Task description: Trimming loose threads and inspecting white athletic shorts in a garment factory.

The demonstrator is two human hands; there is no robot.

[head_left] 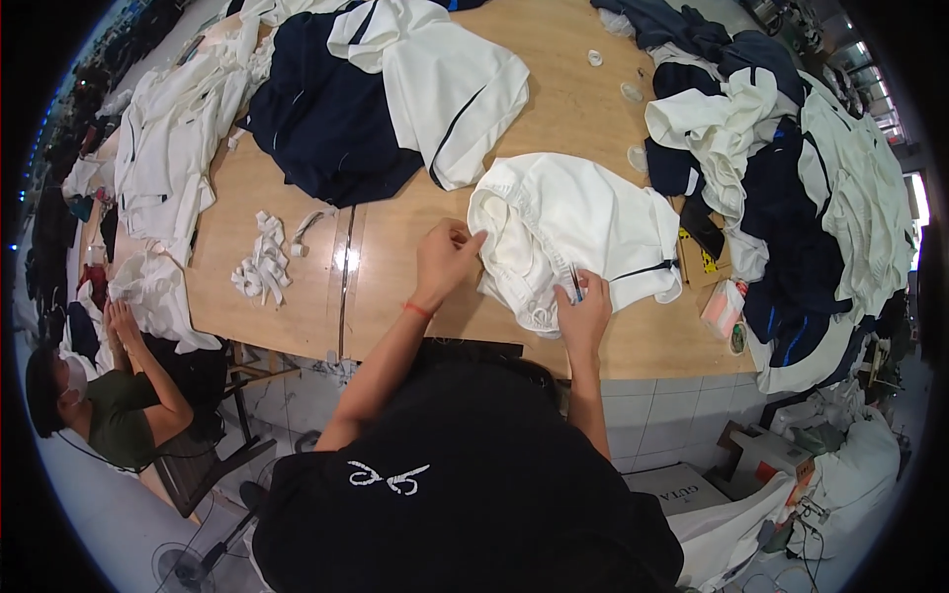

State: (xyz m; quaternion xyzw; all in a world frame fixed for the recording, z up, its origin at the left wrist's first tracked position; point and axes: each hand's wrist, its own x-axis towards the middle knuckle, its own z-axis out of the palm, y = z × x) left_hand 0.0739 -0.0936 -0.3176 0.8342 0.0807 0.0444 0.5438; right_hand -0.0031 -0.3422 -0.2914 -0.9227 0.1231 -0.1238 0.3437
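Observation:
White shorts [583,212] with a gathered elastic waistband and a dark side stripe lie in front of me, the waist opening turned to the left. My left hand [443,259] is at the left edge of the waistband, fingers curled and thumb tip against the cloth. Whatever it pinches is too small to make out. At the near side of the waistband, my right hand [585,308] is closed on a small slim tool [576,282], blue and metallic, which looks like thread snips. Its fingers rest over the cloth.
White and navy garments [326,109] lie beyond the shorts, with another heap [781,198] at the right. White elastic strips [263,259] lie left of me. A dark phone-like object [702,229] rests on a small box. Far left, a co-worker [119,395] sits handling white cloth.

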